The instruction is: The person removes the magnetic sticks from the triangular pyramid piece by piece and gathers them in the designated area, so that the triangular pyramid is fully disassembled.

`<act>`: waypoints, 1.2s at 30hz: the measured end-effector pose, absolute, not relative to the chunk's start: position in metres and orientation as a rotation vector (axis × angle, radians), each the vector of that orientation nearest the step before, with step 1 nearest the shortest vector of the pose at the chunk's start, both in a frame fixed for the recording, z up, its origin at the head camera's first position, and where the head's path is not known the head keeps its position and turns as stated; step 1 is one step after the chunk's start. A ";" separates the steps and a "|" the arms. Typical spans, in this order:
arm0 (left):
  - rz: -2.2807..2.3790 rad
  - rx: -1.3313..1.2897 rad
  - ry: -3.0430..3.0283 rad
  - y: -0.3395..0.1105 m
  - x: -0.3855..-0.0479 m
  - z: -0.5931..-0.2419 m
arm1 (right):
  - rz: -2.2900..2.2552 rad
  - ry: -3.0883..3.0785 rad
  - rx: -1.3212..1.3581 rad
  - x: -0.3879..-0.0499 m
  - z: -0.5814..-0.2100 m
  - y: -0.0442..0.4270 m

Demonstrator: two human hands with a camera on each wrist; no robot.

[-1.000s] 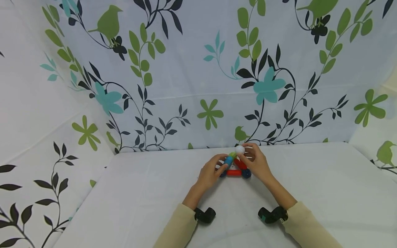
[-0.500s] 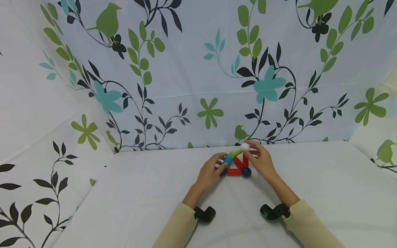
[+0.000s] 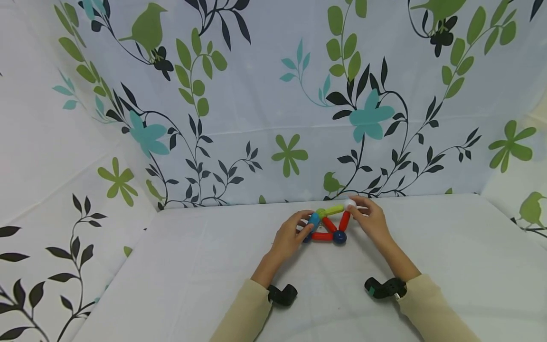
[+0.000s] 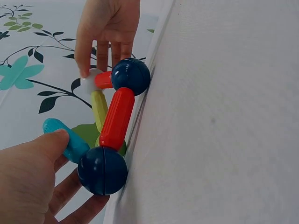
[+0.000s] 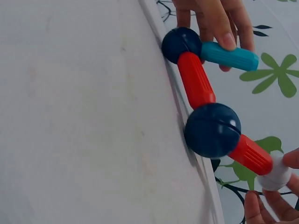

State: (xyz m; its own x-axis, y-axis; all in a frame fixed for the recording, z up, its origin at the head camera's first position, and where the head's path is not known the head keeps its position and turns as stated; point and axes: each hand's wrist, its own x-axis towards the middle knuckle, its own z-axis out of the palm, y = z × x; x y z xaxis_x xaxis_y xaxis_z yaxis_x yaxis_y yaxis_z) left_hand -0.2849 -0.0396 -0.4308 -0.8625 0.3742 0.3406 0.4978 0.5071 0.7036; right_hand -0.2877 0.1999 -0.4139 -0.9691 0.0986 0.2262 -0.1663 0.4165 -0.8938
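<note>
A frame of magnetic building rods and balls stands on the table between both hands. My left hand (image 3: 290,235) pinches the turquoise-blue rod (image 5: 229,57), which rises from a dark blue ball (image 4: 103,171). My right hand (image 3: 371,217) holds the white ball (image 5: 275,175) with thumb and fingers. A yellow-green rod (image 3: 334,210) runs from the green ball (image 3: 320,213) to the white ball. One red rod (image 3: 344,221) joins the white ball to the right dark blue ball (image 3: 339,237). Another red rod (image 3: 322,236) links the two dark blue balls; a third red rod (image 3: 329,225) slants inside.
The white-covered table (image 3: 205,266) extends around the frame, its far edge just behind it. A patterned cloth (image 3: 256,109) with birds and leaves hangs behind. Black wrist cameras (image 3: 283,296) sit at both sleeves.
My right hand has moved right with the white ball, so the yellow-green rod now stretches across and the right red rod leans outward. My left hand stays on the turquoise-blue rod.
</note>
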 end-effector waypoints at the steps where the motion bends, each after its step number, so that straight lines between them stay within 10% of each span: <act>1: -1.285 -0.759 -2.595 -0.040 -0.285 -0.431 | 1.578 -2.444 0.044 -0.288 -0.414 0.202; 36: -1.387 -0.847 -2.488 -0.042 -0.287 -0.436 | 1.624 -2.601 -0.081 -0.293 -0.434 0.214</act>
